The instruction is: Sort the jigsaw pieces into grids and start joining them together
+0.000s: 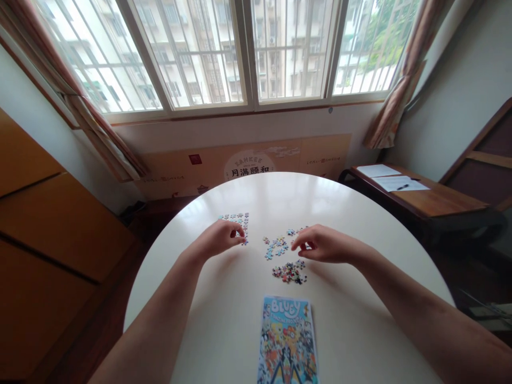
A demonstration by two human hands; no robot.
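A blue rectangular picture sheet titled "BLUEY" lies nearest, on the glossy white round table; beyond it sits a heap of small multicoloured jigsaw pieces, with a looser scatter of mostly pale-blue pieces farther off; to the far left, more pieces stand in neat rows. The left hand is beside these rows, fingers curled toward the thumb; the right hand is at the scatter's right edge, fingers bent; whether either grips a piece, I cannot tell. Beyond the table, a tan printed panel stands below a wide barred window; an orange-brown wooden cabinet is left; white papers lie on a brown wooden side table, right.
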